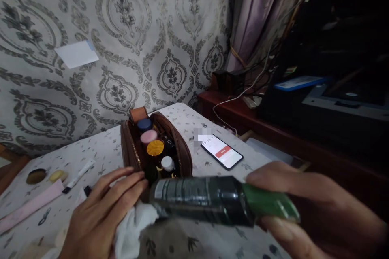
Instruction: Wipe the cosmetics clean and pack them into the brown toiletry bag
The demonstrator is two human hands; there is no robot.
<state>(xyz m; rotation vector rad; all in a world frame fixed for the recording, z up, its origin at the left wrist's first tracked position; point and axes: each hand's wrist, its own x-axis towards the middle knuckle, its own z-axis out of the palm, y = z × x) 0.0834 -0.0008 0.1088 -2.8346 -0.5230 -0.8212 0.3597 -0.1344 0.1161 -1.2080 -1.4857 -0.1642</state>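
A dark bottle [203,200] with a green cap lies sideways in the foreground, its cap pinched between the thumb and fingers of my right hand [306,206]. A crumpled white tissue [135,226] is held under the fingers of my left hand [106,206], beside the bottle's base. Behind the bottle stands an open brown bag [130,149]. Inside it are a blue lid [144,124], a pink lid [148,136], a yellow lid [155,148] and a white cap [167,163]. The bottle covers the bag's near end.
A lit phone [225,153] lies right of the bag on the patterned cloth. A pink tube [33,206], a white tube [79,175], a yellow sponge [57,176] and a round dark item [36,176] lie left. A cable [234,99] crosses the red-brown furniture [225,103].
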